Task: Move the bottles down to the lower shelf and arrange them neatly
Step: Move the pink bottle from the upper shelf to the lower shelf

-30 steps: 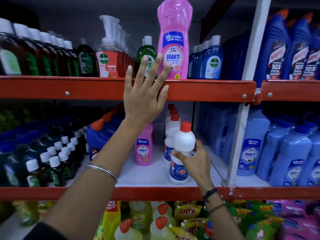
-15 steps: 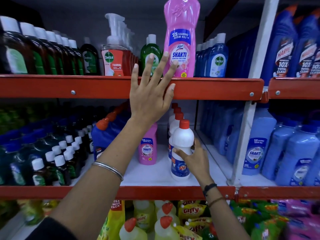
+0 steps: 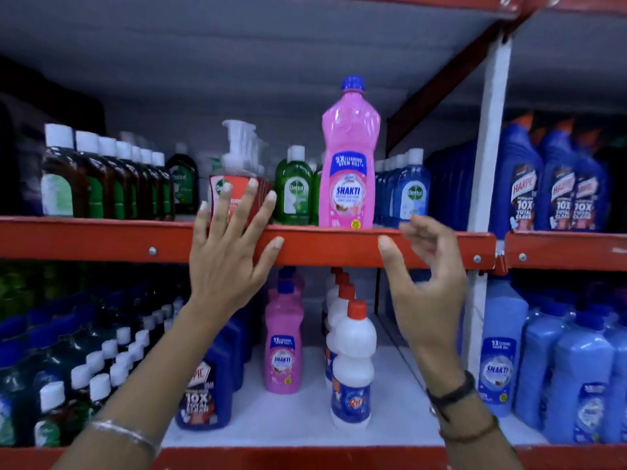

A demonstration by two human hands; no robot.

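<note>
We are looking up at the red steel shelving rack (image 3: pixel 101 239), and the biggest change is in where we are facing: half a second ago the view was sitting lower, and now it is tilting up so the whole upper shelf is showing; the right hand (image 3: pixel 429 300), which was gripping the white plastic bottle with the red cap (image 3: pixel 353 364) on the lower shelf, is now letting go and rising toward the upper rail, empty, fingers loosely curled and half open; that white bottle is standing upright by itself at the front of its row on the white lower shelf board (image 3: pixel 390 418), so we are judging that placement as finished; the left hand (image 3: pixel 227 262) is spreading flat and wide open over the rail, holding nothing, fingertips overlapping the red pump dispensers (image 3: pixel 234 184); between the two hands the tall pink plastic bottle with the blue cap (image 3: pixel 349 171) is standing upright at the upper shelf's front edge, untouched, and we are taking it as the next one to come down; as for contents, the pink bottle is looking full to the neck with pink liquid; a smaller pink bottle (image 3: pixel 284 351) is already waiting below, just left of the white row, leaving room beside it.
</note>
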